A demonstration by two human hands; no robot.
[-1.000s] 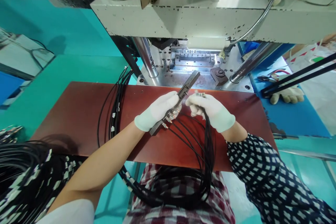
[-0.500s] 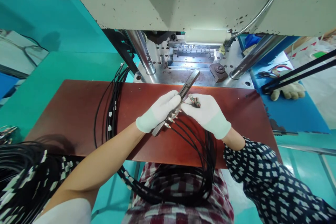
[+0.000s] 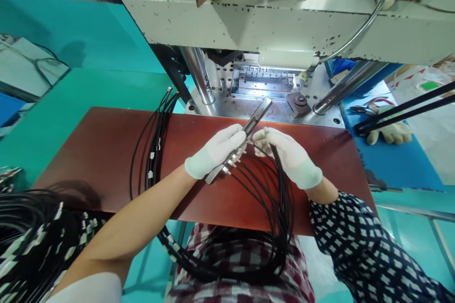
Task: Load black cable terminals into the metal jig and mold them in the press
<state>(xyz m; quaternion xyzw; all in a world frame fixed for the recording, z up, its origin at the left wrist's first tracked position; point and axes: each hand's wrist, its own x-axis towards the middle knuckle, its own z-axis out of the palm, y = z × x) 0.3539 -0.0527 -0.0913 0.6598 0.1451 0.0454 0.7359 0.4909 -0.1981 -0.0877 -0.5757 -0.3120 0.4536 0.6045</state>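
My gloved left hand point(image 3: 220, 149) is wrapped round a long metal bar point(image 3: 259, 114), which slants up to the right over the brown board. Several small metal connectors point(image 3: 232, 161) sit along the bar below my fingers, with black cables running from them. Just right of the bar, my gloved right hand point(image 3: 289, 155) pinches a black cable whose metal end point(image 3: 266, 130) shows at the fingertips. A thick bundle of black cables point(image 3: 284, 213) hangs from the right hand's area down over my lap.
Behind the brown board point(image 3: 106, 151) stands a press with a metal die point(image 3: 265, 83) between two steel posts. Another cable bundle point(image 3: 154, 151) crosses the board at left. A cable pile point(image 3: 31, 241) lies lower left. A work glove point(image 3: 391, 132) rests on a blue surface.
My right hand has moved slightly right and turned, and it now holds a cable end where a cluster of connectors showed before. My left hand still grips the bar. The view has shifted slightly.
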